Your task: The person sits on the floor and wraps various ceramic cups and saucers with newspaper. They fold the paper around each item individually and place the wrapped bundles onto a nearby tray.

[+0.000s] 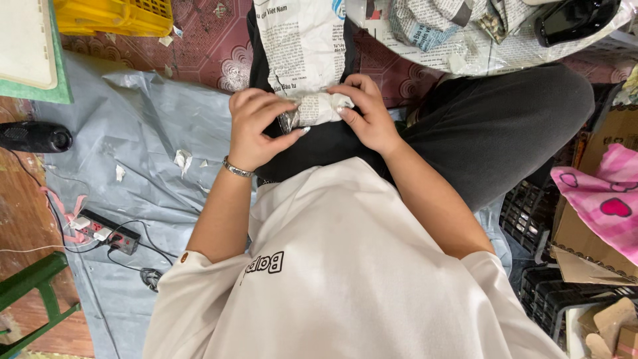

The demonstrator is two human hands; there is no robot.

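A sheet of newspaper (302,46) lies over my lap, its near end rolled into a tight bundle (318,108) around something I cannot make out. My left hand (256,126), with a metal bracelet at the wrist, grips the bundle's left end. My right hand (365,113) presses on its right end with the fingers curled over the top. Both hands rest on my dark trousers (505,126); my white shirt fills the lower part of the view.
A pile of crumpled newspaper (458,33) lies ahead at the right, beside a dark object (575,20). A yellow crate (116,16) stands far left. A power strip (106,233) with cables lies on grey sheeting (146,119). Black crates (531,213), cardboard and pink cloth (605,193) crowd the right.
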